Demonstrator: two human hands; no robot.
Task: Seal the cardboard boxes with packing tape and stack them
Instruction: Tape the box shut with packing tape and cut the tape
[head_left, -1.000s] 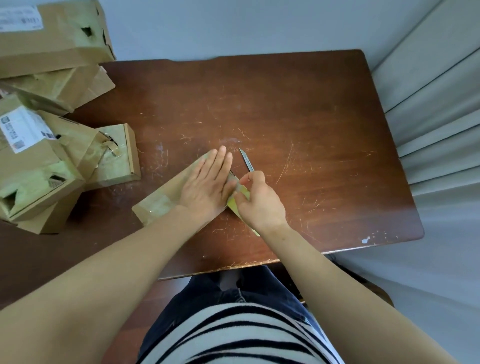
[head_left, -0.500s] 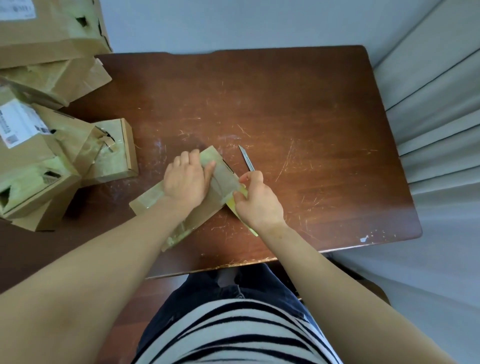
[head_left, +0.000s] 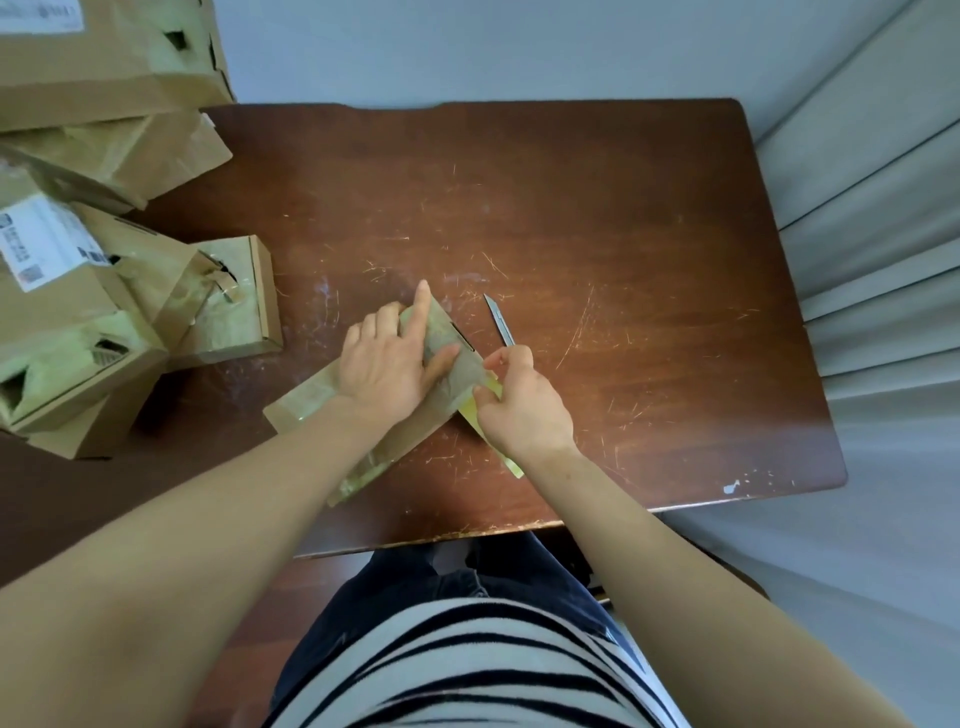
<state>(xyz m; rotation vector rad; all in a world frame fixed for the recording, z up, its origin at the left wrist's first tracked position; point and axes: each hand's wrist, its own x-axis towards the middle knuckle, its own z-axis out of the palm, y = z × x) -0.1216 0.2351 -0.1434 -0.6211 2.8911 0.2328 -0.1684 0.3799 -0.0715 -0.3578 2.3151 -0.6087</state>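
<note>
The person is sitting at a brown tabletop (head_left: 649, 249) and working on one flat box (head_left: 304, 410). The flat box is lying slantwise near the front edge of the tabletop, right under the hands. The left hand (head_left: 387, 364) is holding it down. Its pointer finger is lying straight along the top, its thumb is pressing on the cardboard, and its other fingers are curling over the far edge. The right hand (head_left: 524, 410) is sitting at the right end of the box, and its fingers are wrapping round a knife (head_left: 500, 325) with a yellow handle. The thin blade is pointing away from the person, just beside the box. Shiny tape is showing on the flat box, so I think the person is trimming tape here, but I cannot tell where the blade is meant to cut. Off to the left, a pile of boxes (head_left: 78, 322) is sitting by the tabletop, with a small box (head_left: 234, 306) beside it. Many are looking taped already, so much of the job seems done. This flat box is not yet on the pile, so finishing and stacking it is what is left.
</note>
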